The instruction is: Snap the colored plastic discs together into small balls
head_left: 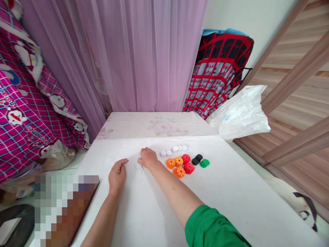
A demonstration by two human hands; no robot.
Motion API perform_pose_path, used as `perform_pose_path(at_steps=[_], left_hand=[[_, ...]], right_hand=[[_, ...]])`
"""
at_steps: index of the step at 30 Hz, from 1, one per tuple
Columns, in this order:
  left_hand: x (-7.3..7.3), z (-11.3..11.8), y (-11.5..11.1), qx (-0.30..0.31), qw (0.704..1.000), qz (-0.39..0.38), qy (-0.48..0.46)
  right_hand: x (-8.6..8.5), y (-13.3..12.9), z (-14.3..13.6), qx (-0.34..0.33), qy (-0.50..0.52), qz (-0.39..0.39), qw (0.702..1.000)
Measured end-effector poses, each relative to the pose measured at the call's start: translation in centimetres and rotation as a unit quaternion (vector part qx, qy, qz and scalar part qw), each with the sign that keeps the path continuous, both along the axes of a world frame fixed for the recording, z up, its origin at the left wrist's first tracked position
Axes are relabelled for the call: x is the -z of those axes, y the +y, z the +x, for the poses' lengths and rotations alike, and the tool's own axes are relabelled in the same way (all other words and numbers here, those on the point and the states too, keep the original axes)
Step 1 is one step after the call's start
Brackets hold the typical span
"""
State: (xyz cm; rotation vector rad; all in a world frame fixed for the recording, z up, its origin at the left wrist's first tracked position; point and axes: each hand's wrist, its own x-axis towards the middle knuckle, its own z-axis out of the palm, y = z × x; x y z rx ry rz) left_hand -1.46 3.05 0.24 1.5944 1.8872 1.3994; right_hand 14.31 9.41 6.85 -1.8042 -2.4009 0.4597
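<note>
Beside a small pile of white notched discs (139, 168) is my right hand (148, 157), its fingers curled down at the pile's upper right; what they hold, if anything, is too small to make out. To the left of the pile, my left hand (118, 175) rests with thumb and fingers pressed together, and whatever may be between them is hidden. A row of white discs (175, 149) lies beyond my right hand. Right of my right forearm sit orange discs (180, 172), red discs (189, 168), black discs (195, 161) and green discs (205, 163).
The table (218, 206) has a white cover, with a floral cloth (128, 125) at its far end. A white plastic bag (241, 111) stands at the far right corner. Purple curtains (154, 55) hang behind. A blurred-out object (69, 209) is at the left edge.
</note>
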Motion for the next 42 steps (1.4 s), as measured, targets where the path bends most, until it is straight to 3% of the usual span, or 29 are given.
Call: perform_pose_path(at_steps=[4,8,11,15,18,20,25,30,42], left_hand=[[-0.3,0.1,-0.1,-0.001,1.0,0.001,-0.002],[-0.6,0.2,-0.3,-0.003,1.0,-0.003,0.003],[-0.8,0.3,-0.4,-0.004,1.0,0.0,0.001],[-0.9,0.4,-0.4,-0.003,1.0,0.001,-0.002],[-0.8,0.3,-0.2,-0.007,1.0,-0.001,0.001],[-0.8,0.3,-0.1,-0.005,1.0,-0.002,0.008],[-0.8,0.2,-0.1,-0.002,1.0,-0.002,0.027],[-0.9,0.2,-0.2,-0.001,0.999,-0.002,0.035],[-1.1,0.4,-0.4,-0.002,1.0,-0.012,0.025]], right_hand=[[-0.1,-0.1,0.0,0.009,0.044,-0.007,0.999],[-1.5,0.4,1.7,0.035,0.125,0.0,0.992],[-3.0,1.8,6.3,0.093,0.204,0.002,0.975],[-4.3,3.1,15.7,0.21,0.252,-0.026,0.944],[-4.4,3.1,21.2,0.291,0.262,-0.088,0.916],[-3.9,3.1,23.0,0.323,0.267,-0.127,0.899],[-2.3,3.9,23.4,0.367,0.267,-0.183,0.872],[-1.4,4.4,23.3,0.38,0.255,-0.193,0.868],[-0.9,4.6,23.3,0.335,0.187,-0.121,0.916]])
